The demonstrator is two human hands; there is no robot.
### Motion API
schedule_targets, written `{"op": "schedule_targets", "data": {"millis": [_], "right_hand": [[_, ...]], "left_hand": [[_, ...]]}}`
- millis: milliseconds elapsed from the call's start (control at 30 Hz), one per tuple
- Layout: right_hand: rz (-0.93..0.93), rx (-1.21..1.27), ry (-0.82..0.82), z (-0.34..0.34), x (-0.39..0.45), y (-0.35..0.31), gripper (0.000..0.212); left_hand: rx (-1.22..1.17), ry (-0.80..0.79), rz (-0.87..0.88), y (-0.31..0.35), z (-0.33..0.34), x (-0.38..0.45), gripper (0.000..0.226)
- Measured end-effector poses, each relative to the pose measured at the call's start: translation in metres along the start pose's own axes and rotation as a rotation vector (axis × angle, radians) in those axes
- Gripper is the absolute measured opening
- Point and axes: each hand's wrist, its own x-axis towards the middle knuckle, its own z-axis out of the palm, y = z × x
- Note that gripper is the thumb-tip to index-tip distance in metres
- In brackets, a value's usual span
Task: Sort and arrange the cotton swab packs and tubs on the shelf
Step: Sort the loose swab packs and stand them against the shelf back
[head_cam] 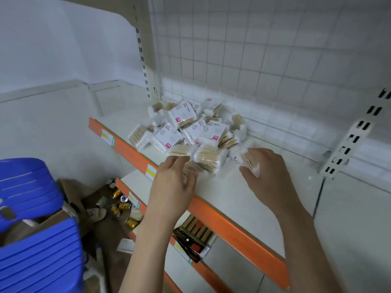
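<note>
Head: hands (pixel 220 176) gripping swab packs (pixel 208 158) near shelf edge (pixel 213 205).

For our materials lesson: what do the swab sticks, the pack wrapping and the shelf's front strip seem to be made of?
Swab sticks: probably wood or bamboo; matt tan stems with white tips.
Pack wrapping: apparently thin clear plastic film with a printed white label; the sticks show through it.
Shelf's front strip: smooth orange, plastic or painted metal; the look leaves it open.
</note>
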Motion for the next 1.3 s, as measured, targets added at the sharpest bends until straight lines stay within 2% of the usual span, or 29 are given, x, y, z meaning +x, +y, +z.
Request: {"op": "schedule_targets", "data": {"millis": [167,333,567,633,667,733,800,933,1067,1200,1300], "right_hand": [[0.151,-0.012,0.007,0.014,0.020,0.011,0.042],[0.380,-0.005,-0.051,0.028,0.034,0.016,0.055],[0.513,0.097,-0.194,0.038,0.042,0.019,0.072],[0.575,0.109,-0.225,0.042,0.043,0.022,0.068],[0.586,0.113,-0.214,0.044,0.042,0.024,0.056],[0.570,0.087,-0.186,0.045,0.040,0.023,0.018],[0.544,0.070,-0.162,0.044,0.038,0.020,0.013],[0.583,0.123,-0.151,0.039,0.033,0.016,0.027],[0.659,0.194,-0.072,0.040,0.021,0.010,0.057],[0.615,0.345,-0.015,0.041,0.004,0.004,0.056],[0.606,0.560,0.105,0.039,-0.008,0.001,0.051]], "left_hand": [[-0.039,-0.072,0.035,-0.018,0.012,0.046,0.041],[-0.007,-0.205,0.106,-0.032,0.024,0.094,0.043],[0.212,-0.452,0.274,-0.051,0.053,0.124,0.048],[0.211,-0.475,0.281,-0.054,0.055,0.127,0.048],[0.204,-0.484,0.285,-0.056,0.056,0.129,0.049],[0.167,-0.487,0.307,-0.057,0.056,0.129,0.050],[0.121,-0.490,0.325,-0.057,0.054,0.128,0.052],[0.001,-0.475,0.359,-0.053,0.050,0.121,0.057],[-0.238,-0.448,0.389,-0.045,0.043,0.115,0.062],[-0.361,-0.410,0.408,-0.037,0.040,0.110,0.071],[-0.420,-0.431,0.392,-0.029,0.040,0.108,0.079]]}}
